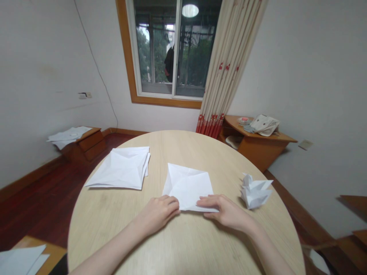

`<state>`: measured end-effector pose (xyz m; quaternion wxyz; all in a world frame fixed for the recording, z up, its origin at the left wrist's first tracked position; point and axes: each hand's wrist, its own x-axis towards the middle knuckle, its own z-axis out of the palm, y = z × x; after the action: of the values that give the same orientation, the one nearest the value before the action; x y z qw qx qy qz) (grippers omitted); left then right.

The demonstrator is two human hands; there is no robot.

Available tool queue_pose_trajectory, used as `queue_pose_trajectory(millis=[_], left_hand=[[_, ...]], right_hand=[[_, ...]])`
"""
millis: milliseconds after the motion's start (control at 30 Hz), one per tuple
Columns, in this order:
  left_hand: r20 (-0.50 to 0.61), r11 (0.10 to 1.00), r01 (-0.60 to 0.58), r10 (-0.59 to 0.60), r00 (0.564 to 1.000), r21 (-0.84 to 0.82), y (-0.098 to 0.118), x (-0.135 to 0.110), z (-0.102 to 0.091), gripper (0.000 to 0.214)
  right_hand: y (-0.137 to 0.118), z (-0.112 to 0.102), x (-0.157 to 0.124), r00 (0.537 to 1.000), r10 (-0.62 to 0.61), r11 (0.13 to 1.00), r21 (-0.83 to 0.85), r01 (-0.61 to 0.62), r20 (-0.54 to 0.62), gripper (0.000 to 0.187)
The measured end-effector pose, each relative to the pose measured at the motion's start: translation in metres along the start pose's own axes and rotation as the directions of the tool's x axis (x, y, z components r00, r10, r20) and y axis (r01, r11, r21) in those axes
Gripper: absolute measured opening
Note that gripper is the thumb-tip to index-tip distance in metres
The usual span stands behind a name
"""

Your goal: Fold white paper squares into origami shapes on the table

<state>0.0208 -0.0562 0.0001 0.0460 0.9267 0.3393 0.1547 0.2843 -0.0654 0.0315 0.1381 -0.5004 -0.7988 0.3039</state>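
Note:
A creased white square of paper [187, 185] lies on the round wooden table [183, 236] in front of me. My left hand [159, 212] rests with curled fingers at the sheet's near left edge, its fingertips pressed on the paper. At the near right corner my right hand [226, 210] lies flatter, fingers stretched leftward and pressing the edge down. Neither hand lifts the sheet.
A stack of creased white sheets [122, 168] lies at the table's left. A folded paper figure [255, 191] sits at the right. Low wooden cabinets stand by the left wall [83, 147] and under the curtain [258, 143]. More paper [20, 259] lies at the lower left.

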Motion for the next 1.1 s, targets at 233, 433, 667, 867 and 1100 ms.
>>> queue_pose_trajectory(millis=[233, 433, 667, 867, 1100], left_hand=[[-0.057, 0.990, -0.036, 0.029, 0.998, -0.137, 0.000, 0.004, 0.000, 0.024], [0.014, 0.961, 0.043, -0.041, 0.999, -0.272, 0.004, 0.003, -0.004, 0.009], [0.066, 0.919, 0.114, -0.096, 0.993, -0.378, 0.003, 0.000, 0.000, 0.017], [0.047, 0.926, 0.044, -0.029, 0.998, -0.375, 0.002, 0.000, -0.002, 0.016], [0.021, 0.968, -0.051, 0.058, 0.998, -0.247, 0.000, 0.001, -0.001, 0.012]], right_hand=[[-0.003, -0.003, 0.002, 0.982, 0.046, 0.990, 0.138, -0.021, -0.182, 0.016], [0.003, 0.001, 0.005, 0.949, 0.045, 0.994, 0.111, -0.011, -0.311, 0.024], [0.011, 0.015, 0.012, 0.871, -0.017, 0.999, 0.022, 0.032, -0.491, 0.046], [0.017, 0.031, 0.019, 0.780, -0.190, 0.979, -0.170, 0.108, -0.596, 0.052], [0.013, 0.037, 0.022, 0.710, -0.390, 0.901, -0.402, 0.163, -0.587, 0.038]])
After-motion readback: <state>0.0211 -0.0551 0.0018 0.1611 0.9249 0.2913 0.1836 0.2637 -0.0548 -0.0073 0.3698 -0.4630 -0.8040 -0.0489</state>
